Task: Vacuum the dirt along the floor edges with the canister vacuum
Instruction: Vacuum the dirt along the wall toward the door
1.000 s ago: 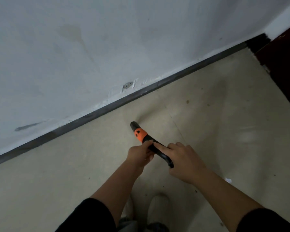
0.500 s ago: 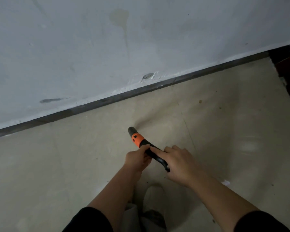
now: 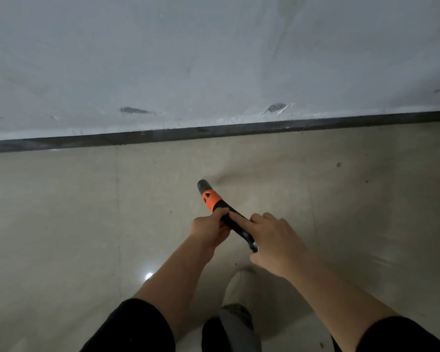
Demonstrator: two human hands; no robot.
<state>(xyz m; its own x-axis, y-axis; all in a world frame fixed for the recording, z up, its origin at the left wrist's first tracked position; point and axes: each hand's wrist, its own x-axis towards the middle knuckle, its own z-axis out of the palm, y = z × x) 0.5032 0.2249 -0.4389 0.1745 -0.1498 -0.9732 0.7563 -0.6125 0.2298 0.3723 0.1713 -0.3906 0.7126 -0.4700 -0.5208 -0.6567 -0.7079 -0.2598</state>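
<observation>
A black vacuum wand handle (image 3: 236, 226) with an orange collar (image 3: 210, 197) points away from me toward the wall, its open end up over the beige floor. My left hand (image 3: 208, 228) grips the handle just below the orange collar. My right hand (image 3: 274, 240) holds the rear of the handle, index finger laid straight along the top. The hose and canister are out of sight. A dark baseboard (image 3: 214, 133) runs along the floor edge ahead.
A white scuffed wall (image 3: 214, 59) rises above the baseboard. Small dark specks (image 3: 338, 164) dot the beige tiles at right. My shoe (image 3: 239, 285) stands under my arms on the floor.
The view has swung left, so the baseboard now lies nearly level and the dark doorway at right has left the frame. Both hands keep their hold on the handle.
</observation>
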